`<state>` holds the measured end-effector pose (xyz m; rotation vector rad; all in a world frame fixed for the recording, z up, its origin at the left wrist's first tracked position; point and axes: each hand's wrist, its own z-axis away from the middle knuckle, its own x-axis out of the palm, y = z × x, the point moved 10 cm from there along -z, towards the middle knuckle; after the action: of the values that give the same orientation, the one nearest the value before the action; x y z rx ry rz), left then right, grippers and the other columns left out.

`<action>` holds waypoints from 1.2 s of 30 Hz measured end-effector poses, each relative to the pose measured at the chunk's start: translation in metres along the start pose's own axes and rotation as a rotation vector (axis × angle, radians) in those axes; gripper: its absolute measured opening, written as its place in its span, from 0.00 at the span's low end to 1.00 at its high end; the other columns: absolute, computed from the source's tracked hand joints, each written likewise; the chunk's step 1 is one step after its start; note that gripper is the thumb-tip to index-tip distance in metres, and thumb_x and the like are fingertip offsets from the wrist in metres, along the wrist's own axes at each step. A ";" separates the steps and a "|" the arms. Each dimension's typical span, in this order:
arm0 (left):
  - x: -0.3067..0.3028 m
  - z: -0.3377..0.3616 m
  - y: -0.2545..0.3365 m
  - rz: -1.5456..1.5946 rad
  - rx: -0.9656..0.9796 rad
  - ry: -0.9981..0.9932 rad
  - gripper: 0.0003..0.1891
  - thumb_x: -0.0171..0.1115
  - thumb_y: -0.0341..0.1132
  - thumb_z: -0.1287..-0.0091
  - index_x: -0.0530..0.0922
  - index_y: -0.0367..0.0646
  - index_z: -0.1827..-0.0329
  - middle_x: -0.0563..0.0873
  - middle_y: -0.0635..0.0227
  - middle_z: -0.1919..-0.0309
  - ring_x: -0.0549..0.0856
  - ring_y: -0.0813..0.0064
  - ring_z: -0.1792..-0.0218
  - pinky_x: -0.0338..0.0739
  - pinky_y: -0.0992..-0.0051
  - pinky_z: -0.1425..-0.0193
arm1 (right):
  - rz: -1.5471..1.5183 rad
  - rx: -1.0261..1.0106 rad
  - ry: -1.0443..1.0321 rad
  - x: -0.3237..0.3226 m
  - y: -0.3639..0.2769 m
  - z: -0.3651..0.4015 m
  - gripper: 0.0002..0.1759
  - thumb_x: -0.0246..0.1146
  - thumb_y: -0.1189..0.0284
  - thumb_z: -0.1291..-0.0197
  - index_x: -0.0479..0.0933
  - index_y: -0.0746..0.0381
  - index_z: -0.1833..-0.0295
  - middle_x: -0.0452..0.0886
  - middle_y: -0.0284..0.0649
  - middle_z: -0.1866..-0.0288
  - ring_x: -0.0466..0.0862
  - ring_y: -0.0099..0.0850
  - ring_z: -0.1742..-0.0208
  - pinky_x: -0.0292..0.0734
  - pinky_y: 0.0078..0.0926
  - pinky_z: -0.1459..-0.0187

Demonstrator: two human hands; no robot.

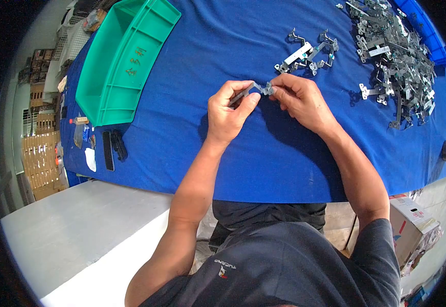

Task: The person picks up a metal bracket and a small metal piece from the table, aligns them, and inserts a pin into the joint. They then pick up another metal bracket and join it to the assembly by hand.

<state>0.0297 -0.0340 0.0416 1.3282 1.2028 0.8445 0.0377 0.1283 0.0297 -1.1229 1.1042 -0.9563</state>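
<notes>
A small bent metal bracket [256,88] is held up between my two hands over the blue cloth. My left hand [227,111] pinches its left part between thumb and fingers. At the other end, my right hand [304,102] has thumb and forefinger closed on its small tab; the curled fingers hide part of it. Just beyond my right hand lies a small group of similar metal brackets [302,53]. Farther right, a large heap of such metal parts [394,61] is piled on the cloth, some with green bits.
A green plastic bin [118,97] stands at the left, with a phone [108,151], a black object [118,145] and a small bottle [79,121] near it. A blue crate [428,30] sits at the far right. The blue cloth [182,169] covers the table to its front edge.
</notes>
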 end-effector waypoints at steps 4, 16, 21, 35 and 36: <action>0.004 0.000 0.006 -0.067 0.027 0.004 0.10 0.70 0.28 0.32 0.84 0.35 0.51 0.86 0.74 0.66 0.79 0.89 0.66 0.75 0.84 0.62 | -0.145 -0.029 0.032 -0.001 0.002 -0.001 0.12 0.60 0.71 0.27 0.81 0.66 0.47 0.82 0.35 0.69 0.81 0.21 0.71 0.78 0.22 0.70; 0.007 0.001 0.003 -0.141 -0.015 -0.058 0.10 0.69 0.29 0.32 0.84 0.35 0.50 0.87 0.74 0.63 0.81 0.87 0.64 0.77 0.82 0.59 | -0.290 0.018 0.129 -0.012 0.009 -0.003 0.12 0.59 0.67 0.25 0.80 0.66 0.51 0.80 0.32 0.70 0.73 0.16 0.76 0.70 0.18 0.75; -0.005 0.002 0.008 -0.078 0.070 0.064 0.10 0.68 0.31 0.30 0.84 0.36 0.49 0.86 0.75 0.64 0.78 0.90 0.68 0.73 0.85 0.65 | -0.240 0.068 0.148 -0.017 0.011 -0.002 0.12 0.60 0.67 0.26 0.80 0.66 0.52 0.82 0.33 0.69 0.74 0.17 0.76 0.71 0.19 0.75; 0.000 0.000 -0.002 -0.006 -0.002 -0.011 0.10 0.69 0.28 0.31 0.83 0.36 0.48 0.87 0.73 0.61 0.81 0.88 0.63 0.77 0.83 0.57 | 0.062 -0.030 0.033 0.000 -0.002 0.002 0.10 0.59 0.70 0.27 0.81 0.66 0.53 0.82 0.35 0.72 0.81 0.23 0.72 0.78 0.25 0.70; 0.000 0.001 -0.002 -0.034 -0.005 -0.017 0.10 0.69 0.27 0.31 0.83 0.36 0.49 0.87 0.72 0.60 0.82 0.87 0.62 0.78 0.82 0.55 | -0.016 -0.028 0.044 -0.001 -0.002 0.001 0.10 0.59 0.70 0.27 0.81 0.66 0.52 0.82 0.35 0.72 0.81 0.22 0.72 0.78 0.24 0.70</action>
<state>0.0299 -0.0348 0.0393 1.3051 1.2063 0.8100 0.0388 0.1294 0.0320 -1.1395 1.1483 -0.9853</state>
